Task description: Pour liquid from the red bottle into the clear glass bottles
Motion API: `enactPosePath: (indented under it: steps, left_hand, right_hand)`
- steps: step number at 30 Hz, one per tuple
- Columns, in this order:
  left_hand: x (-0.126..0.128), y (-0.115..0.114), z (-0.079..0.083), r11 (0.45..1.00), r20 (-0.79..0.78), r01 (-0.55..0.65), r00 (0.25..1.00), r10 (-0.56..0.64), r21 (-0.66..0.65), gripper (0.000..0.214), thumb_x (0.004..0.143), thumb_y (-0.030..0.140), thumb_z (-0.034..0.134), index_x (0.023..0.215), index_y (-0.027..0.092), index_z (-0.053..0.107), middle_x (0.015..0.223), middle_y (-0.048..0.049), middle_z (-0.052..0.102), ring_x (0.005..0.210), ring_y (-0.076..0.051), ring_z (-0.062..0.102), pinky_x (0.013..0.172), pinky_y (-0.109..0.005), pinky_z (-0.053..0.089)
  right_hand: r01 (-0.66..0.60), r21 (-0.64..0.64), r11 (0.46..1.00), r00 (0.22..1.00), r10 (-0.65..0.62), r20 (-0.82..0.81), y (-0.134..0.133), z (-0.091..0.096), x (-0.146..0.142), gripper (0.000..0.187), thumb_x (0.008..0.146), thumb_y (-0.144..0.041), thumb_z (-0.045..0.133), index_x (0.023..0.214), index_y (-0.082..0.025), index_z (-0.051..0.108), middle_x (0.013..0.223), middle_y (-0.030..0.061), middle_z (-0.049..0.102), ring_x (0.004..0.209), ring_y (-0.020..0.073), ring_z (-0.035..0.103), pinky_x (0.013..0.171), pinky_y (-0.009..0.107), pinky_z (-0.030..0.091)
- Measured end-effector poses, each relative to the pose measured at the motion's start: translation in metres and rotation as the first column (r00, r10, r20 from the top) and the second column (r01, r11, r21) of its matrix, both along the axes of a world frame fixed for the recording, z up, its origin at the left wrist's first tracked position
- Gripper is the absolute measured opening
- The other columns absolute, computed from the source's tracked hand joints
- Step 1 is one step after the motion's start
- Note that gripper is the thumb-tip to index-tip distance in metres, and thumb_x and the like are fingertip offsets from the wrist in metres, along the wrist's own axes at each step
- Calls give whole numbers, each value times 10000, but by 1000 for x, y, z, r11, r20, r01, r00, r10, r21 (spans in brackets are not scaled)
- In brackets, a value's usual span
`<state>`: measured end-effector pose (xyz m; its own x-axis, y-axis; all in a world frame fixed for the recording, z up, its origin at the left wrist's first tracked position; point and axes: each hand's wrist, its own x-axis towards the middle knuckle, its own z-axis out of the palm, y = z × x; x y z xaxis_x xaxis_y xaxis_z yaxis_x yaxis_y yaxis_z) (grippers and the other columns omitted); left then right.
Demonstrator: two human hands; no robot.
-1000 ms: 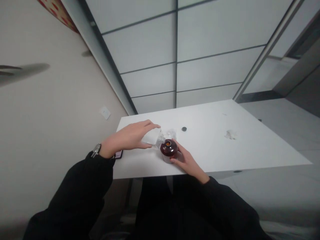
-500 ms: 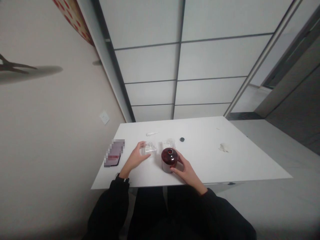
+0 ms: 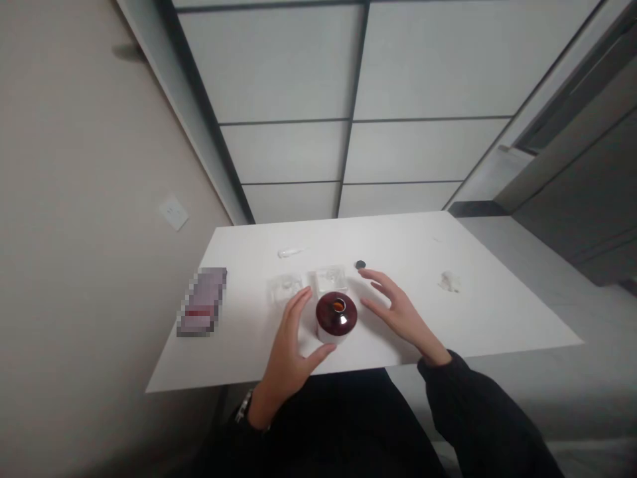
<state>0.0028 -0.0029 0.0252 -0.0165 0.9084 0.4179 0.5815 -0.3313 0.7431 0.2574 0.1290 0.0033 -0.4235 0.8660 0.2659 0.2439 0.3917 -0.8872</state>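
Note:
A dark red-brown bottle (image 3: 328, 321) with a rounded shoulder and an uncapped round mouth stands upright on the white table (image 3: 398, 239). Curved round its left side is my left hand (image 3: 292, 352), thumb and fingers apart; whether the thumb touches the bottle I cannot tell. My right hand (image 3: 398, 311) hovers to the right of the bottle, open and holding nothing, its fingertips close to a small dark round cap (image 3: 361, 265). Behind the bottle sit two clear plastic containers, one on the left (image 3: 285, 289) and one on the right (image 3: 329, 280).
A slim clear tube or dropper (image 3: 289, 253) lies further back. At the left edge is a flat blurred-out object, perhaps a phone (image 3: 203, 302). A crumpled white tissue (image 3: 450, 282) lies on the right. Sliding panels (image 3: 279, 79) rise behind the table.
My right hand has let go of the bottle and moved right, near the cap. My left hand has left the left clear container and come to the bottle. The view has tilted down.

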Motion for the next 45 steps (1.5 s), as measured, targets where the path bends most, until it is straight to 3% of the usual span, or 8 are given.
enactPosePath:
  steps: [5,9,16,23,27,32,40,45]
  left_hand:
    - [15,12,-25,997,28,-30,999,32,-72,881,866,406,872,1594,314,384,1618,-163,547,1519,-388,526,1235,-613,473]
    - [12,13,-29,992,49,7,999,-1,-123,882,827,382,912,1562,319,428,1532,-137,641,1408,-370,641,1153,-564,564]
    - [13,16,-23,995,26,31,999,-29,-94,872,798,352,931,1527,309,455,1431,-125,708,1295,-347,719,1062,-492,632]
    - [10,18,-22,995,-17,55,998,-57,-77,855,817,275,888,1542,304,437,1449,-121,707,1306,-334,718,1089,-464,621]
    - [9,19,-20,994,-29,79,996,-81,-77,816,841,289,859,1546,294,448,1461,-125,703,1307,-337,720,1090,-466,622]
    - [10,20,-17,991,-24,103,994,-105,-90,796,864,296,839,1557,296,448,1465,-119,705,1317,-323,717,1097,-442,619]
    - [10,18,-20,974,27,152,988,-149,-168,814,859,330,868,1562,288,461,1498,-126,690,1341,-331,703,1128,-450,600]
    - [10,17,-22,973,57,164,986,-157,-165,792,870,316,864,1557,282,473,1502,-122,687,1345,-321,700,1149,-440,583]
  right_hand:
    - [-218,41,975,961,208,182,43,0,-28,865,897,-492,817,1645,-308,422,1696,138,470,1579,330,445,1317,628,316]
    - [-216,34,976,960,206,191,48,-8,-40,831,863,-465,857,1590,-301,488,1602,141,580,1472,336,571,1246,630,430]
    - [-87,72,994,972,69,224,32,9,-12,636,824,-440,887,1370,-257,619,1394,124,717,1307,347,687,1146,619,538]
    - [6,25,1000,998,-8,68,1,35,34,680,852,-435,875,1441,-306,561,1369,110,686,1271,302,700,1066,495,612]
    - [16,41,999,997,-13,-74,-16,56,41,691,846,-417,892,1426,-343,525,1319,113,710,1224,302,733,955,435,667]
    - [26,70,997,996,-20,-88,-30,73,41,679,853,-419,887,1453,-357,573,1351,125,702,1252,322,726,981,457,683]
    - [-23,227,974,999,17,31,-36,87,37,736,857,-432,870,1534,-404,582,1354,92,749,1207,354,746,996,546,667]
    - [-80,324,943,984,24,175,-33,99,37,762,887,-455,840,1586,-409,540,1363,61,743,1210,334,725,979,479,656]
